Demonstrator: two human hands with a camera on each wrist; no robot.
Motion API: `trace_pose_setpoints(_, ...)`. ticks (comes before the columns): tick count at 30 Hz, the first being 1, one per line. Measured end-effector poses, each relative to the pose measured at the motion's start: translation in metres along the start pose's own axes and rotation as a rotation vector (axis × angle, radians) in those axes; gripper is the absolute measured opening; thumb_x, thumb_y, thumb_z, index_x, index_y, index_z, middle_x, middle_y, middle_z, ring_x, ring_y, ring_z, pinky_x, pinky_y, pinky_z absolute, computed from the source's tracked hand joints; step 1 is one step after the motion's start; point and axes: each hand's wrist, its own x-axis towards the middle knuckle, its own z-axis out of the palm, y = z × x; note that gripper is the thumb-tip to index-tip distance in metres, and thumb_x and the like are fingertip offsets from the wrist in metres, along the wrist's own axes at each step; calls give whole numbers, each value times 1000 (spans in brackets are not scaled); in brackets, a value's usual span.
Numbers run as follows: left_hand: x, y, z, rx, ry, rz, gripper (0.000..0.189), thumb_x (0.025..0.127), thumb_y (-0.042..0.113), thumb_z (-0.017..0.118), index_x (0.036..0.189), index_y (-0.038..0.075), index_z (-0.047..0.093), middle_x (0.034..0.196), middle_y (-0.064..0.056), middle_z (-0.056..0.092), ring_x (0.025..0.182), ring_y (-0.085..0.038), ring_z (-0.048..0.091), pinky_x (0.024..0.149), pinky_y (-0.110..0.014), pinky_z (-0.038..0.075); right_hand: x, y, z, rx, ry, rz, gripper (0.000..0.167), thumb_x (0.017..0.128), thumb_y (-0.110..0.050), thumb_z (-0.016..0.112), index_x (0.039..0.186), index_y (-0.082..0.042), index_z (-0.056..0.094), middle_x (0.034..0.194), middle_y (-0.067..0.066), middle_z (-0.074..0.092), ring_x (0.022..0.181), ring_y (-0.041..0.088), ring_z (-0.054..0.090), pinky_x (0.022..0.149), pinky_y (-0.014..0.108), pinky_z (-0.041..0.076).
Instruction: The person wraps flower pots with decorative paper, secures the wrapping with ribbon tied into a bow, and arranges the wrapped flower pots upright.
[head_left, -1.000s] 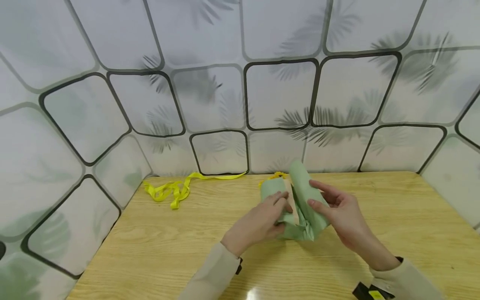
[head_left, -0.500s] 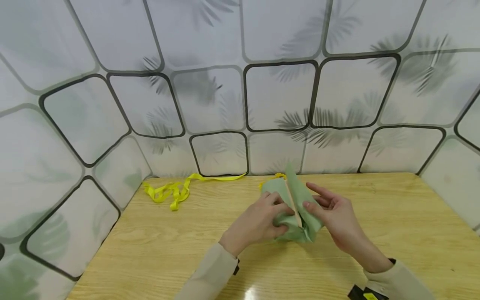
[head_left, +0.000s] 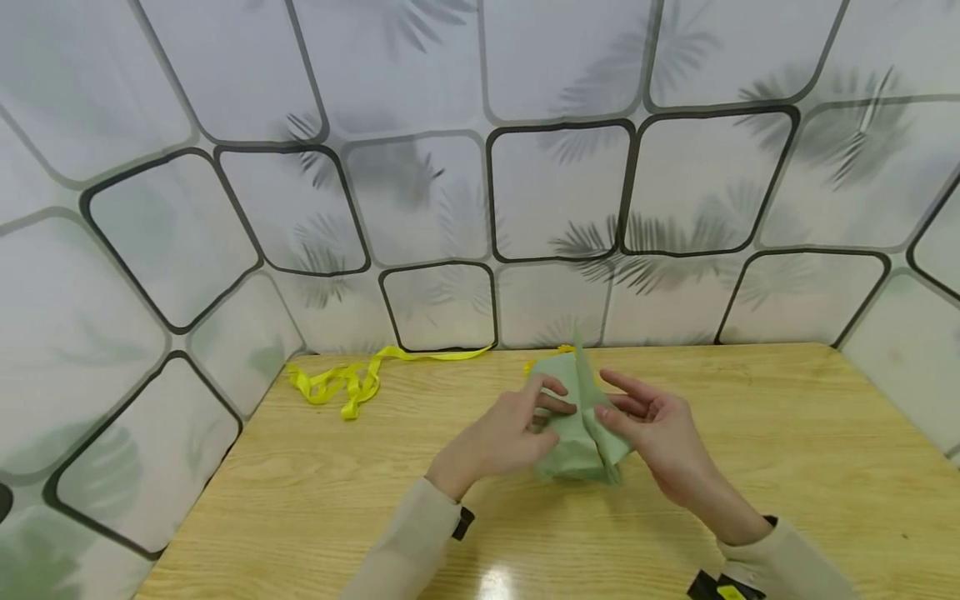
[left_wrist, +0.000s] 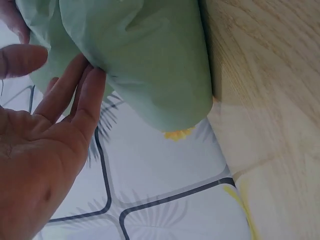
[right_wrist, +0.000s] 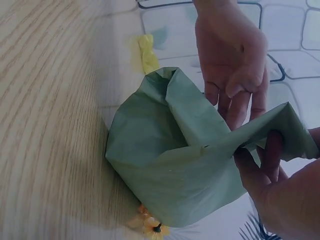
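A bundle in pale green wrapping paper (head_left: 558,375) stands on the table before me, with a flap of the paper raised along its top. My right hand (head_left: 663,433) pinches this flap, fingers on its far side in the right wrist view. On the left side of the bundle, my left hand (head_left: 502,437) has its fingers loosely extended, their tips at the paper (left_wrist: 150,60). Its thumb stands apart from them. In the right wrist view the paper (right_wrist: 180,180) shows a gaping fold at one end. What lies inside is hidden.
Yellow ribbon (head_left: 352,387) lies loosely tangled at the back left of the wooden table (head_left: 300,517). Orange-yellow flowers (right_wrist: 156,230) peek out beside the bundle's far end. A patterned cloth wall (head_left: 558,192) rises right behind the table's back edge.
My right hand has drawn the paper flap leftward, and it now covers the beige strip seen earlier. My left hand has shifted left, its fingers lifting off the top of the bundle.
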Motion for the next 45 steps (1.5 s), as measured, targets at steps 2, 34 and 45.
trace_pose_setpoints(2,0,-2,-2,-55,11,-28,42,96,13,50,137,18,45,134,3,70,118,-13,67,94,-27,54,0,0,2,-16,-9,-1,60,97,-10,71,152,-2,47,110,-7,76,97,3,72,80,21,59)
trace_pose_setpoints(34,23,-17,5,-529,321,-264,29,101,28,61,86,4,67,71,1,66,61,-11,66,67,-32,62,-8,0,19,-171,-177,-72,56,104,-23,62,153,-2,44,135,20,66,109,1,68,93,25,56)
trace_pose_setpoints(45,25,-20,8,-515,352,-278,22,97,18,57,88,2,70,75,1,69,65,-9,69,69,-25,59,-4,2,14,-134,-232,-93,45,106,-10,55,147,6,48,132,29,65,91,9,72,87,23,58)
